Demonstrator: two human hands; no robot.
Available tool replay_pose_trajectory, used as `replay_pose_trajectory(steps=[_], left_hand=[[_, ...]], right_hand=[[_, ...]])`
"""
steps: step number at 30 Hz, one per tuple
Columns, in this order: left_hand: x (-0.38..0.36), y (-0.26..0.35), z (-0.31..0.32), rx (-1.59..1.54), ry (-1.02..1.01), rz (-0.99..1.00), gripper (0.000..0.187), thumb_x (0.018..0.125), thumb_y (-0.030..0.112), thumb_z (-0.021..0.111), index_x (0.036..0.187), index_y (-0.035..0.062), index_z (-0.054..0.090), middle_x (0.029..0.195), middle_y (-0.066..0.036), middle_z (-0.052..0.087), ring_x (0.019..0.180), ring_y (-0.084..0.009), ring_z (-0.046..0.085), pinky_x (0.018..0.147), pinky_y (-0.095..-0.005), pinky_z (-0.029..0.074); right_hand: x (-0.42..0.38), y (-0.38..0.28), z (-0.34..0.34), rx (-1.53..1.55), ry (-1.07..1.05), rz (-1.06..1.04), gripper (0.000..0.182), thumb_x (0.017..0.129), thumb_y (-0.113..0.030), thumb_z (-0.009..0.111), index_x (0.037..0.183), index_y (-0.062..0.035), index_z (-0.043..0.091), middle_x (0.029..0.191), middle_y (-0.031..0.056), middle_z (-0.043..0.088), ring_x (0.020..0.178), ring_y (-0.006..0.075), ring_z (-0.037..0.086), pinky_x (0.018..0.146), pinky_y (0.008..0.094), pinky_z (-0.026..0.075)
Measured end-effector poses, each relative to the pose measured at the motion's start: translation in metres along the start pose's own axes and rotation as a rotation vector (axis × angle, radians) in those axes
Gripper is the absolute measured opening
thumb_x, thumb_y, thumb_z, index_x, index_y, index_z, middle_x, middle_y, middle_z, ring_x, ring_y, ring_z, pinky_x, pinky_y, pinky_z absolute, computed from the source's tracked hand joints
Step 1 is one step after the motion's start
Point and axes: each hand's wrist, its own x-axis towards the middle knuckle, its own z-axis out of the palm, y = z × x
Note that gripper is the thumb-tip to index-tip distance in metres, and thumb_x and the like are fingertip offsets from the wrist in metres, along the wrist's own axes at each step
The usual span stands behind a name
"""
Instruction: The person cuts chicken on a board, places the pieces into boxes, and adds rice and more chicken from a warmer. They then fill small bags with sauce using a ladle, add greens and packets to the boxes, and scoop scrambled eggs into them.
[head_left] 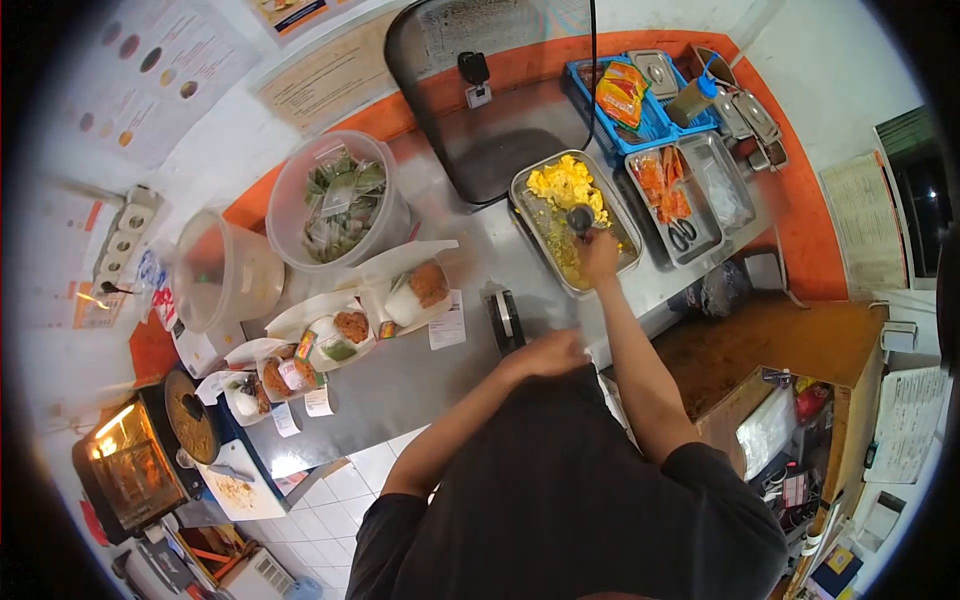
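Note:
My right hand (600, 255) is closed around a dark, round-headed spoon (580, 218), over a steel tray (622, 263). Bright yellow scrambled egg (562, 182) is heaped at the tray's far end, with thinner yellow bits nearer me. The spoon's head is by the near side of the heap. My left hand (555, 352) rests low at the counter's front edge, close to my body; its fingers are mostly hidden. A black device with a white strip (504, 318) lies just beyond it.
Left on the steel counter (400, 385) are open meal boxes (340, 335) with rice and fried pieces, and a clear tub (290, 235) of leafy packets. To the right, a tray (690, 250) holds orange-red food and scissors (682, 235). A mesh cover (500, 110) stands behind.

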Motion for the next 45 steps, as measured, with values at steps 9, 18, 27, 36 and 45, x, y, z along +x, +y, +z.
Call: replay_pose_trajectory(steps=[9,18,27,36,45], left_hand=[[0.081,-0.017,0.009,-1.079,0.236,-0.216,0.069,0.096,0.016,0.062,0.145,-0.0051,0.017,0.13,-0.016,0.056,0.113,-0.0254,0.06,0.097,-0.0385,0.053],[0.101,-0.018,0.025,-1.201,0.559,-0.212,0.034,0.095,0.005,0.057,0.126,0.0004,0.043,0.127,-0.013,0.055,0.119,-0.0227,0.055,0.108,-0.0384,0.043],[0.085,-0.013,0.008,-1.181,0.476,-0.194,0.029,0.096,0.009,0.056,0.124,0.0033,0.05,0.125,-0.008,0.057,0.118,-0.0194,0.056,0.108,-0.0357,0.042],[0.082,-0.011,0.01,-1.199,0.529,-0.12,0.037,0.092,0.009,0.061,0.125,0.0048,0.046,0.123,-0.007,0.055,0.114,-0.0178,0.055,0.105,-0.0344,0.042],[0.083,-0.004,0.013,-1.214,0.583,-0.075,0.042,0.091,0.01,0.062,0.128,0.0037,0.043,0.124,-0.007,0.053,0.115,-0.0164,0.053,0.108,-0.0324,0.04]], right_hand=[[0.025,-0.011,-0.068,-0.386,0.177,-0.407,0.016,0.089,-0.005,0.055,0.101,0.0027,0.062,0.103,0.0215,0.061,0.088,0.0386,0.067,0.072,0.0451,0.056],[0.023,-0.001,-0.012,-0.732,-0.158,-0.449,0.021,0.085,-0.006,0.056,0.097,0.0078,0.066,0.11,0.0273,0.058,0.079,0.0364,0.072,0.068,0.0422,0.061],[-0.001,0.011,-0.077,-0.393,-0.383,-0.638,0.016,0.08,-0.001,0.058,0.091,0.0032,0.068,0.111,0.0272,0.058,0.095,0.0434,0.063,0.084,0.0495,0.053],[-0.02,0.012,-0.047,-0.723,-0.369,-0.601,0.019,0.086,-0.005,0.054,0.1,0.0042,0.064,0.111,0.0274,0.058,0.1,0.0403,0.064,0.084,0.0464,0.054],[0.045,0.052,-0.038,-0.586,-0.095,-0.506,0.015,0.084,-0.002,0.054,0.09,0.0043,0.067,0.111,0.0284,0.058,0.089,0.0418,0.066,0.077,0.0455,0.057]])
